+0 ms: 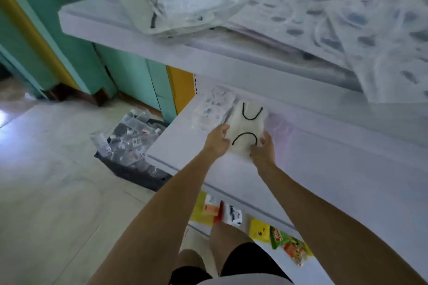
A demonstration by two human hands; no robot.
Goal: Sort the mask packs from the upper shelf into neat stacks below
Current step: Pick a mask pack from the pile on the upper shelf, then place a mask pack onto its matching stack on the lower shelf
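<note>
A cream mask pack with black ear loops lies on the lower white shelf. My left hand grips its left edge and my right hand grips its near right corner. Just to the left lies a stack of patterned mask packs in clear wrap. On the upper shelf sit a clear bag of white masks with a green label and several loose patterned mask packs spread to the right.
A dark bin full of clear plastic items stands on the floor left of the shelf unit. Colourful snack packets lie on the bottom shelf. Teal and yellow wall panels are at the left.
</note>
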